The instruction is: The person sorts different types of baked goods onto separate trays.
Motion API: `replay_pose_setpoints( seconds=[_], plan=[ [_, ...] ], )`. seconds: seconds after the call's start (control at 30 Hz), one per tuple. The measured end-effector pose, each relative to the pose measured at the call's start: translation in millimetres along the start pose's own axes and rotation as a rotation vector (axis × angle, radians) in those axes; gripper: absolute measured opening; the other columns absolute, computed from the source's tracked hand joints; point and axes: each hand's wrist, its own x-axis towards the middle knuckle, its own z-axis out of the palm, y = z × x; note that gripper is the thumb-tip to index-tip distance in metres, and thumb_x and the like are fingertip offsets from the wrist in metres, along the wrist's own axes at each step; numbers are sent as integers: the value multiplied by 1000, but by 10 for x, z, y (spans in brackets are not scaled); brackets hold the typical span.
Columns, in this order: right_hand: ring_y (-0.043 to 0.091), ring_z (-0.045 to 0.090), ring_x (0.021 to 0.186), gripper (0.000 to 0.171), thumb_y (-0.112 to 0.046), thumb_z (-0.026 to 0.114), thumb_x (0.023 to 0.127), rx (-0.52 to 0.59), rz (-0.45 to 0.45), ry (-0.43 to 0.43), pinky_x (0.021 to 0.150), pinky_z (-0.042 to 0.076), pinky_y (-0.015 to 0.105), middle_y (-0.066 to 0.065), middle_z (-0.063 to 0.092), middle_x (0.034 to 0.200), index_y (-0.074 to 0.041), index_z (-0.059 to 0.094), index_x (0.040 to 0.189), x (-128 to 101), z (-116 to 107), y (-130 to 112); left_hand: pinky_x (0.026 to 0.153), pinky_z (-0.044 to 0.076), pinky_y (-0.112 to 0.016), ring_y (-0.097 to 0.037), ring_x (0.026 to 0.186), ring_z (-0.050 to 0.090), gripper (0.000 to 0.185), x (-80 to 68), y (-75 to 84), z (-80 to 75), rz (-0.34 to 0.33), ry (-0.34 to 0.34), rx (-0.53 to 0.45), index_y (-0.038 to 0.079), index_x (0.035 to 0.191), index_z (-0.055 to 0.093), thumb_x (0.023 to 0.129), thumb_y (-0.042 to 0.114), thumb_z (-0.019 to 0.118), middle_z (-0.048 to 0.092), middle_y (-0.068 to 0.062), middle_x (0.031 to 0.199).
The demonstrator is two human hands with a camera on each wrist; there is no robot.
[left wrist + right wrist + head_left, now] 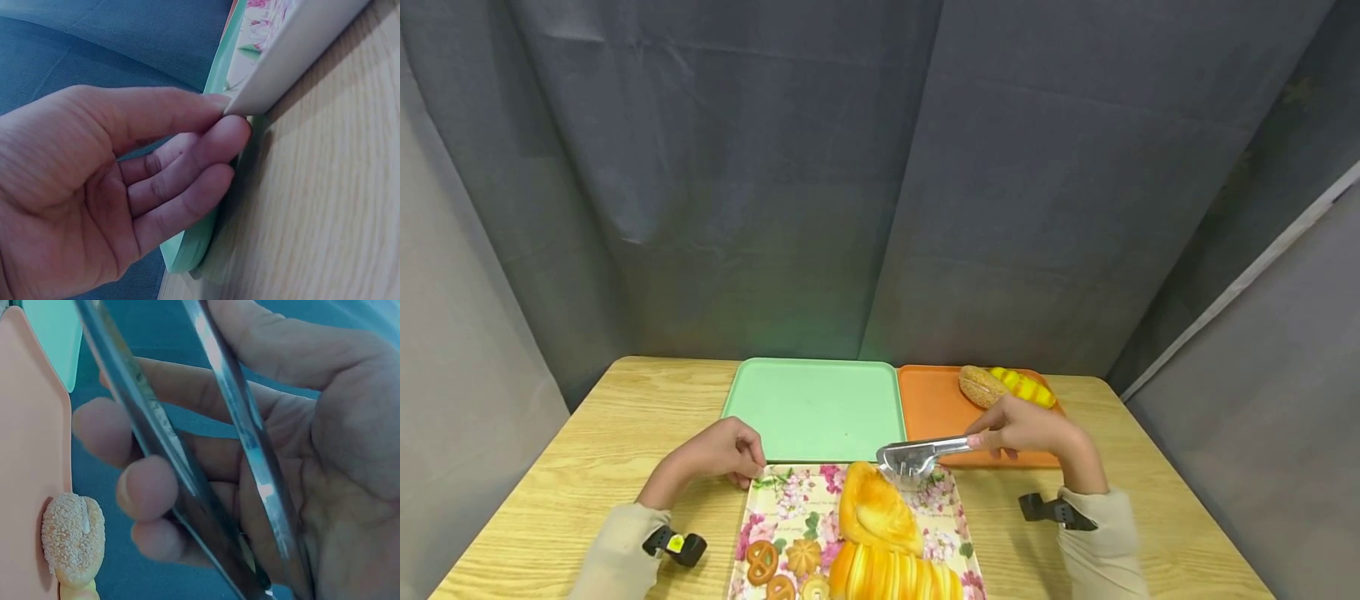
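My right hand (1022, 429) grips a pair of metal tongs (917, 457); in the right wrist view its fingers curl round the two arms of the tongs (240, 428), which stand apart. The head of the tongs is over the far edge of the floral tray (797, 492), close beside a golden folded bread (876, 508). My left hand (722, 454) is at that tray's far left corner. In the left wrist view, thumb and forefinger of the left hand (125, 169) pinch the corner of the floral tray (294, 56).
A striped bread (895, 575), pretzels (762, 562) and a flower-shaped cookie (803, 556) lie on the floral tray. Behind it are a green tray (820, 408) and an orange tray (928, 408); the orange one bears a seeded bun (981, 386) and a yellow striped bread (1024, 387). Grey curtains surround the wooden table (550, 492).
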Motion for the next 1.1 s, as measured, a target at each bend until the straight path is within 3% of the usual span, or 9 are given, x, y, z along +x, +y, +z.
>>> replay_pose_setpoints(
  seconds=[0.2,0.37,0.53,0.73,0.9,1.1],
  plan=[
    [12,48,48,24,-22,71,96,-3,14,-66,51,46,26,18,62,62,-1,78,105,36,24,-20,57,56,-32,-20,61,69,6,-5,-5,-1,-6,7,-6,-4,86,74,89,2,73,73,-12,71],
    [6,42,48,20,-23,71,96,-1,-6,-124,51,38,21,19,56,62,-5,77,98,57,54,-53,57,56,-32,-19,60,68,6,-4,-13,2,-15,10,-3,-2,85,74,90,2,73,73,-12,72],
    [6,40,49,19,-26,71,97,-11,10,-147,50,34,20,10,51,60,-9,75,90,42,75,-70,57,57,-31,-19,60,68,6,32,-3,-4,-5,4,8,-2,85,74,89,1,72,72,-11,72],
    [6,37,48,30,-29,71,96,-39,43,-144,50,32,21,-6,47,58,-10,70,73,13,90,-93,57,57,-32,-19,60,68,5,50,23,-13,-1,-3,15,-1,84,74,89,1,72,72,-10,71],
    [3,36,46,29,-29,73,95,-68,26,-117,49,32,20,-9,45,55,-13,70,71,-5,85,-97,56,54,-32,-19,60,68,4,53,38,-3,-6,-4,18,-1,83,74,87,1,73,72,-8,69],
    [1,31,45,36,-30,74,94,-86,-18,-85,48,29,19,-10,41,53,-7,68,68,11,95,-95,56,54,-32,-20,59,68,4,49,47,14,-10,-4,15,-2,83,74,87,1,74,72,-9,68]
  ],
)
